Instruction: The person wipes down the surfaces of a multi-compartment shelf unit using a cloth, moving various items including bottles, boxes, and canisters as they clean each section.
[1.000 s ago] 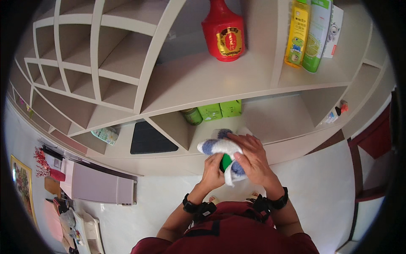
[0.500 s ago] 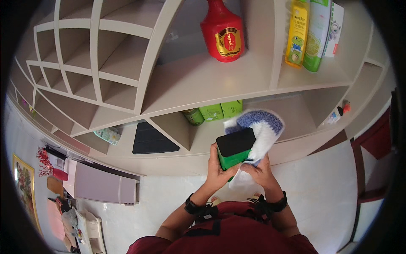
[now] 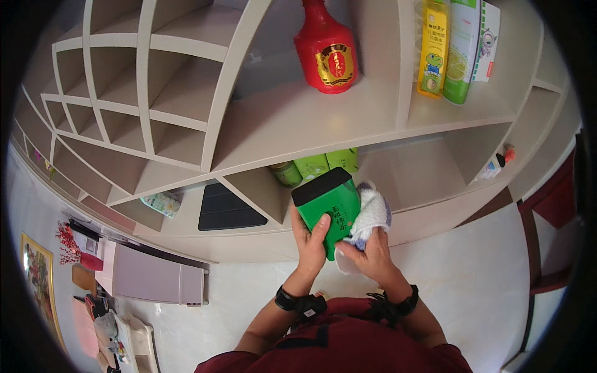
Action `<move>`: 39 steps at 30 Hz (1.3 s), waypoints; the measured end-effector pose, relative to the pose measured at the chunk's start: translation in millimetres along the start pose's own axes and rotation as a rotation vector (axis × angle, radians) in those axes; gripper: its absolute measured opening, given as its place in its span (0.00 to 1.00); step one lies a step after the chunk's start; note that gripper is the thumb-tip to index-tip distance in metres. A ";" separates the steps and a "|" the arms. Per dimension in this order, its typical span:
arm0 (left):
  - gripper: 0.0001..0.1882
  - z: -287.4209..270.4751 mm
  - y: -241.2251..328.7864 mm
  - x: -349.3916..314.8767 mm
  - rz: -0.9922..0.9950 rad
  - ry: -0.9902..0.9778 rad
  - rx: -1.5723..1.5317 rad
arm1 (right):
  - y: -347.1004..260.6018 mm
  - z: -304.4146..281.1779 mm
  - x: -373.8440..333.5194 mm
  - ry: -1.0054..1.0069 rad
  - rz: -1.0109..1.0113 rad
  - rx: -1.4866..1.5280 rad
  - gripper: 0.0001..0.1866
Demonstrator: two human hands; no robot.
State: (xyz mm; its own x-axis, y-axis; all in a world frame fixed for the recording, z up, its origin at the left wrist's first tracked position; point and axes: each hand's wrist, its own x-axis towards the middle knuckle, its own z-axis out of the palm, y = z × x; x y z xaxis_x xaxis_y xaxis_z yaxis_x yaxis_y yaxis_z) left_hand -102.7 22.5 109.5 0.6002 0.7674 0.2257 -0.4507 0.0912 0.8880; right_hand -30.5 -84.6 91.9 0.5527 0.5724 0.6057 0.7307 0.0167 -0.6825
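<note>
A red bottle (image 3: 326, 53) with a gold-and-black label stands on a beige shelf (image 3: 292, 127). Past a divider (image 3: 403, 102), a yellow bottle (image 3: 433, 53) stands just beside a green-and-white can (image 3: 460, 62). Far left, a red vase (image 3: 91, 261) holds red sprigs (image 3: 67, 241).

Moderate light. Cubbies (image 3: 117, 74) left of red bottle (image 3: 326, 46) shaded, floor (image 3: 454, 280) below it bright. Heavy fisheye bend, black corners.

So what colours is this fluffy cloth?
The fluffy cloth is white and blue, best in the head view.
</note>
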 end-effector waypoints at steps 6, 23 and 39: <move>0.26 -21.6 2.9 5.4 -0.281 -0.178 -0.101 | 7.9 -7.3 -2.9 -0.113 0.512 0.813 0.34; 0.52 -20.2 -18.4 -9.2 -0.177 -0.323 0.264 | -2.6 0.0 20.1 -0.004 0.336 0.527 0.16; 0.36 -31.2 -17.4 -5.3 -0.422 -0.209 -0.297 | 25.7 10.6 -20.9 -0.206 0.537 1.080 0.26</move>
State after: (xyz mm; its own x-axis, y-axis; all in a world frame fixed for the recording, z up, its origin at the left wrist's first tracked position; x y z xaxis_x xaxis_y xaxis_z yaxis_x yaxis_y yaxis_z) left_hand -118.6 36.7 80.3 0.8735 0.4862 -0.0241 -0.2915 0.5620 0.7741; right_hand -27.6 -87.4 57.3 0.5364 0.8333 0.1333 -0.3331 0.3542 -0.8739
